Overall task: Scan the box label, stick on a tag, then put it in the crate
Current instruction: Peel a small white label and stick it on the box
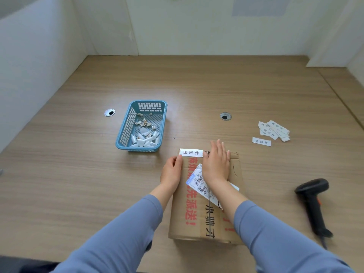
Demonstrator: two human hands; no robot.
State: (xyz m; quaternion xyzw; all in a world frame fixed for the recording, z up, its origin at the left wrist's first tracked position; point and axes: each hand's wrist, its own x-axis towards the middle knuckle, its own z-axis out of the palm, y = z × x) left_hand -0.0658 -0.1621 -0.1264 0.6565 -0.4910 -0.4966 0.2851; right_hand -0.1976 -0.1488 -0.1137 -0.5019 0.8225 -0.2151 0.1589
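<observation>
A brown cardboard box (194,215) with red and black printing lies flat on the wooden table in front of me. A white shipping label (199,181) with a barcode sits on its top, partly under my right wrist. A white tag (191,152) with black characters is stuck at the box's far left edge. My right hand (216,164) lies flat on the box top beside the tag, fingers spread. My left hand (172,173) grips the box's left side near its far corner.
A blue plastic basket (126,127) holding several paper scraps stands to the far left of the box. A pile of spare white tags (273,131) lies at the right. A black handheld scanner (313,200) rests on the table at the near right. Two cable holes (225,116) pierce the tabletop.
</observation>
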